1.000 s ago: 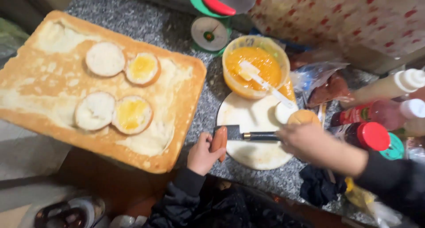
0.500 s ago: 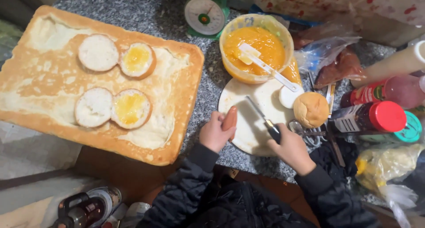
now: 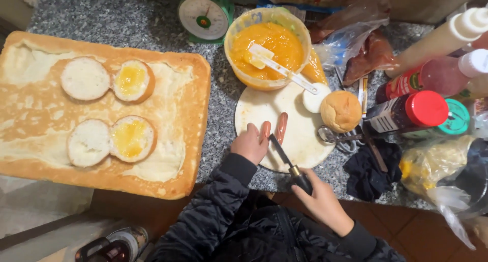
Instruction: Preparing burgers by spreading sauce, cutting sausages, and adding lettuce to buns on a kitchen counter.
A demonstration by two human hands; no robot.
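Observation:
My left hand [image 3: 249, 144] rests on a round white cutting board [image 3: 305, 140], fingers touching one half of a split sausage [image 3: 265, 130]; the other half [image 3: 280, 127] lies just to its right. My right hand [image 3: 321, 201] grips the black handle of a knife [image 3: 283, 157], whose blade points up toward the sausage halves. A whole bun [image 3: 340, 111] sits on the board's right edge. Above the board stands a plastic tub of orange sauce [image 3: 268, 47] with a white spatula [image 3: 282, 68] in it.
A large wooden board [image 3: 30, 114] at left carries two opened buns, one half of each spread with orange sauce [image 3: 131, 79]. A green kitchen scale [image 3: 205, 17] stands at the back. Sauce bottles [image 3: 406, 112], tongs [image 3: 345, 137], bags and a dark cloth [image 3: 371, 170] crowd the right side.
The sausage now lies in two halves on the white board. My right hand has drawn the knife back toward me; my left hand stays by the sausage.

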